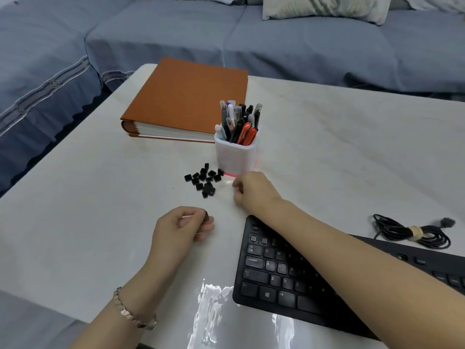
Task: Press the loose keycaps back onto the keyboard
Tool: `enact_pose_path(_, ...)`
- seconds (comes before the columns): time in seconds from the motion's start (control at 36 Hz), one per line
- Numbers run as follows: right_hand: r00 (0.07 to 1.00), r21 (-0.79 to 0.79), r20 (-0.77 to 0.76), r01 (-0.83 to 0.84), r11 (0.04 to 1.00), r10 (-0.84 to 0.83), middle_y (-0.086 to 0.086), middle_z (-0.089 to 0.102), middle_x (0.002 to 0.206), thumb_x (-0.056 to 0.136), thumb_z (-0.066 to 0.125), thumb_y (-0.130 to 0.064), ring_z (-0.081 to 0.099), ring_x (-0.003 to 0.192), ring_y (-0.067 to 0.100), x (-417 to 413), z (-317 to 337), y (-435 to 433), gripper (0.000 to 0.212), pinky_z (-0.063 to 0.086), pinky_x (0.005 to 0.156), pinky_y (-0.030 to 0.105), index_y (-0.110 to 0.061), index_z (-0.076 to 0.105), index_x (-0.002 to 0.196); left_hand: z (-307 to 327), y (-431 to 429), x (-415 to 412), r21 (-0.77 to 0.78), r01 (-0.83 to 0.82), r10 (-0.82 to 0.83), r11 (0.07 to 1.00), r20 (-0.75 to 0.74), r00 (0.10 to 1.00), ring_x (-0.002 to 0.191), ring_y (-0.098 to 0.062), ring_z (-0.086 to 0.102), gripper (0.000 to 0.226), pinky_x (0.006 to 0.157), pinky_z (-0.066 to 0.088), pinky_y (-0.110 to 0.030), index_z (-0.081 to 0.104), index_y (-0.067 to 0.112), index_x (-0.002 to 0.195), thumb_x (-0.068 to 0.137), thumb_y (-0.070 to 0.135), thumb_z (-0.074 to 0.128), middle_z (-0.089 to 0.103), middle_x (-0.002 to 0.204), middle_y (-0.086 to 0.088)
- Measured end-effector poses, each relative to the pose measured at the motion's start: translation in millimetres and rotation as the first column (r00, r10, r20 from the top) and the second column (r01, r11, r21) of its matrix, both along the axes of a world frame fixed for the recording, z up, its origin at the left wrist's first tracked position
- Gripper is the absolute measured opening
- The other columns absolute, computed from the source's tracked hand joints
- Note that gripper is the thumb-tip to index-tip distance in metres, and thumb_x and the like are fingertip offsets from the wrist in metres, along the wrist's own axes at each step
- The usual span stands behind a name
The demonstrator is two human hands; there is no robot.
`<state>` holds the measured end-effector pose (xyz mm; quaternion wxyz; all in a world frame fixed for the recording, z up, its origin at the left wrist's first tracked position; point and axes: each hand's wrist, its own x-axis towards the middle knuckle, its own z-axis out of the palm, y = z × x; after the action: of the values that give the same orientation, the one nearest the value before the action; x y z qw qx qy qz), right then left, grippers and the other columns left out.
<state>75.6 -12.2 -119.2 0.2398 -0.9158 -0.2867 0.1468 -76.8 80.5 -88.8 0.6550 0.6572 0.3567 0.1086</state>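
A black keyboard (274, 275) lies at the lower right of the white table, partly hidden under my right forearm. Several loose black keycaps (204, 180) lie in a small heap in front of the pen holder. My left hand (180, 229) hovers left of the keyboard and pinches one dark keycap (206, 216) between thumb and fingers. My right hand (251, 191) sits just right of the heap with its fingers curled downward; whether it holds anything I cannot tell.
A white pen holder (236, 153) full of pens stands behind the keycaps. An orange album (188, 102) lies further back. A coiled black cable (412, 231) lies at the right. A blue sofa (276, 41) borders the table's far side.
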Motion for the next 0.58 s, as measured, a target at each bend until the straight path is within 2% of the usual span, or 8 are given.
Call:
enact_pose_path(0.08,0.935,0.315,-0.325,0.251,0.916,-0.144,0.006,0.065,0.079,0.08,0.056,0.001,0.059,0.066,0.01,-6,23,-22,0.022,0.048,0.075,0.013,-0.002,0.068,0.098,8,-11,1,-0.098,0.0,0.002,0.995,0.016,1.0,0.073,-0.009,0.071,0.015,0.059,0.053,-0.015,0.069,0.003,0.077,0.089,0.005,0.06,0.074,0.079,-0.005)
enact_pose_path(0.17,0.692,0.487,-0.722,0.507,0.711,0.002,0.005,0.064,0.08,0.086,0.053,0.007,0.064,0.063,0.006,-24,47,-48,0.015,0.055,0.074,0.017,0.001,0.067,0.089,19,-25,1,-0.201,0.006,0.004,0.98,0.049,0.999,0.071,-0.008,0.07,0.012,0.058,0.053,-0.014,0.069,0.003,0.081,0.089,0.005,0.06,0.074,0.078,-0.004)
enact_pose_path(0.22,0.549,0.496,-0.827,0.619,0.609,0.116,0.009,0.067,0.086,0.089,0.05,0.007,0.068,0.071,0.01,-38,60,-68,0.018,0.055,0.071,0.016,-0.001,0.066,0.085,26,-35,2,-0.248,0.008,0.011,0.969,0.072,0.997,0.07,-0.009,0.07,0.009,0.058,0.053,-0.014,0.068,0.004,0.086,0.089,0.003,0.059,0.074,0.077,-0.005)
enact_pose_path(0.31,0.438,0.49,-0.87,0.715,0.499,0.226,0.012,0.071,0.085,0.086,0.049,0.01,0.069,0.079,0.015,-58,75,-97,0.02,0.054,0.069,0.016,0.0,0.067,0.086,37,-50,4,-0.252,0.05,-0.022,0.967,0.112,0.993,0.071,-0.011,0.07,0.01,0.059,0.053,-0.015,0.068,0.005,0.087,0.086,-0.002,0.06,0.074,0.078,-0.006)
enact_pose_path(0.36,0.448,0.509,-0.86,0.716,0.478,0.244,0.011,0.072,0.086,0.078,0.056,0.009,0.07,0.08,0.016,-70,82,-114,0.018,0.054,0.069,0.016,-0.001,0.067,0.087,43,-60,5,-0.219,0.102,-0.075,0.97,0.13,0.989,0.073,-0.012,0.07,0.015,0.062,0.054,-0.015,0.07,0.008,0.087,0.082,-0.004,0.064,0.074,0.082,-0.005)
enact_pose_path(0.44,0.539,0.553,-0.821,0.67,0.495,0.187,0.009,0.073,0.087,0.059,0.074,0.007,0.07,0.081,0.014,-82,89,-134,0.027,0.052,0.069,0.014,-0.01,0.075,0.079,52,-76,4,-0.156,0.18,-0.156,0.971,0.152,0.976,0.073,-0.008,0.069,0.022,0.065,0.053,-0.015,0.071,0.012,0.087,0.076,-0.007,0.069,0.075,0.084,-0.001)
enact_pose_path(0.53,0.634,0.594,-0.765,0.633,0.496,0.108,0.007,0.073,0.086,0.062,0.076,0.008,0.069,0.079,0.011,-90,95,-148,0.026,0.05,0.068,0.012,-0.012,0.074,0.08,57,-89,3,-0.133,0.231,-0.208,0.964,0.168,0.964,0.071,-0.009,0.069,0.024,0.064,0.052,-0.014,0.071,0.013,0.087,0.074,-0.007,0.07,0.075,0.08,-0.003)
enact_pose_path(0.58,0.678,0.621,-0.731,0.613,0.489,0.078,0.005,0.074,0.083,0.07,0.065,0.012,0.069,0.077,0.009,-93,97,-156,0.027,0.05,0.067,0.011,-0.01,0.07,0.085,58,-96,2,-0.123,0.255,-0.231,0.959,0.18,0.956,0.072,-0.011,0.07,0.025,0.065,0.054,-0.016,0.072,0.014,0.085,0.074,-0.008,0.071,0.074,0.078,-0.007)
